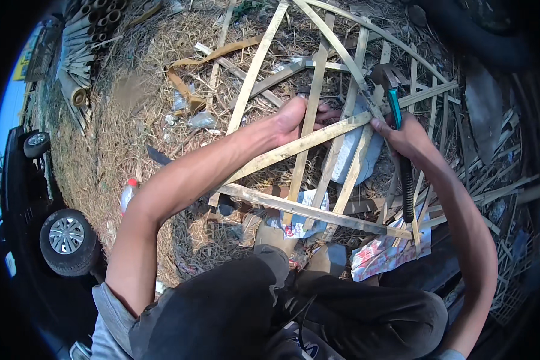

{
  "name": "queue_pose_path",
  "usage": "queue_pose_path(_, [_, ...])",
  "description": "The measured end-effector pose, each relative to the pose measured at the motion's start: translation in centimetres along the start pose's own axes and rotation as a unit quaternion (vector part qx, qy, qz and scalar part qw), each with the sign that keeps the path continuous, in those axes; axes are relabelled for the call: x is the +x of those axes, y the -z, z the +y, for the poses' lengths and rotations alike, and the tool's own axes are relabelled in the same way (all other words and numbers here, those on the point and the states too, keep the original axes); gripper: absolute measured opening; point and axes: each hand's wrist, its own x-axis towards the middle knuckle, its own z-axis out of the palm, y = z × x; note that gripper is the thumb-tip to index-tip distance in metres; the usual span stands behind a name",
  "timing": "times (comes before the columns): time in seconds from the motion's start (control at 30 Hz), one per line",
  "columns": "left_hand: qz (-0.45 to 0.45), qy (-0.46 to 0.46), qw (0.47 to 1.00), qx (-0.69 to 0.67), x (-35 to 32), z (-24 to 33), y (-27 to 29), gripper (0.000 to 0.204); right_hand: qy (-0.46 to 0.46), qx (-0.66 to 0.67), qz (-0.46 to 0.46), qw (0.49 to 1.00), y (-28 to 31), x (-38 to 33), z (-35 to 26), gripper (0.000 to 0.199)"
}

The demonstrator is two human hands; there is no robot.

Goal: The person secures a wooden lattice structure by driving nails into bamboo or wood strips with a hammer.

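Head view: the bamboo lattice frame (318, 198) stands just in front of the person's knees, its slats crossing at angles. The left hand (297, 117) is closed round one upright slat (309, 129) w/ long axis near vertical. The right hand (405, 135) sits just to the right, at the same height, closed on a hammer (397, 120): head up by a slat crossing, black handle hanging down. The frame lies directly ahead of both grips; dry straw ground (132, 120) beneath.

- Your arms: bare from the shoulder down — no gloves, watch or rings on the left hand (294, 117) or right hand (405, 135).
- Your top: grey, short-sleeved.
- Your trousers: dark grey, creased at the knees.
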Motion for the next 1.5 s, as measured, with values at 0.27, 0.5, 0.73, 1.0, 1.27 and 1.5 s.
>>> queue_pose_path(0.27, [-0.068, -0.054, 0.996, -0.005, -1.0, 2.4, 3.8, 0.015, 0.034, 0.021, -0.008, 0.999, -0.3, 1.7, -3.3, 0.057])
queue_pose_path(0.5, [-0.255, 0.015, 0.962, -0.096, 0.0, 2.4, 2.9, 0.024, 0.112, -0.079, -0.001, 0.991, -0.8, 5.0, -1.3, 0.065])
queue_pose_path(0.73, [-0.051, -0.09, 0.994, -0.033, 2.1, -0.1, -4.5, 0.023, 0.079, -0.12, 0.053, 0.988, 4.1, 1.7, 1.0, 0.065])
queue_pose_path(1.0, [0.051, -0.045, 0.989, 0.134, 4.9, 2.3, -8.2, 0.032, 0.016, -0.09, 0.064, 0.994, 7.2, 2.0, 2.6, 0.069])
queue_pose_path(1.27, [0.207, -0.088, 0.948, 0.227, 6.9, 1.5, -8.3, 0.041, 0.06, -0.219, 0.114, 0.967, 5.8, 3.6, 4.4, 0.064])
queue_pose_path(1.5, [0.245, -0.142, 0.909, 0.304, 6.3, -0.1, -10.6, 0.046, 0.087, -0.173, 0.173, 0.966, 4.9, 3.5, 6.8, 0.066])
